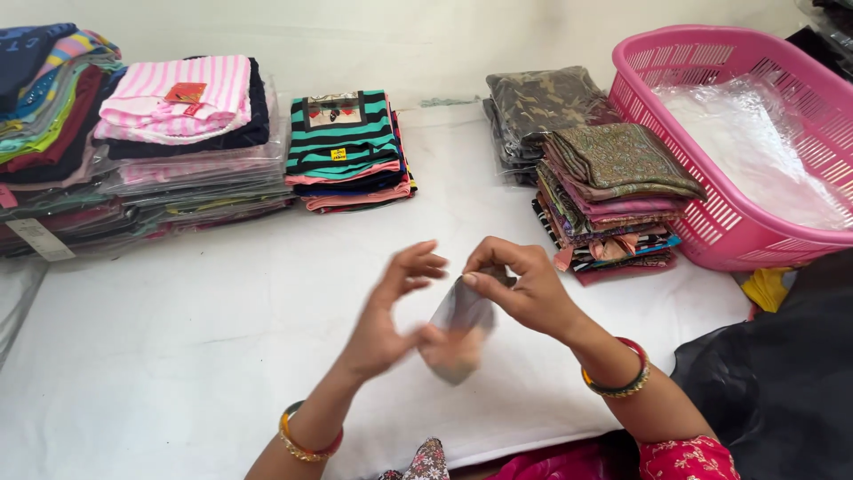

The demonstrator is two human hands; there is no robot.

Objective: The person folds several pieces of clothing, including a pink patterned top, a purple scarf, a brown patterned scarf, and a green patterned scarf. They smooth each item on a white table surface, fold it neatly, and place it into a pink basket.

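Both my hands hover over the white table (178,356) near its front edge. My right hand (524,289) pinches the top of a small, thin, see-through plastic piece (460,327) that hangs between the hands. My left hand (391,311) is blurred, its fingers spread, with the thumb touching the lower part of the plastic piece. Bangles sit on both wrists.
Folded clothes stand along the back: a tall stack with a pink striped top (178,98) at left, a teal striped pile (346,147) in the middle, patterned fabric piles (613,191) at right. A pink plastic basket (711,222) with clear bags sits far right. Black cloth (782,382) lies at lower right.
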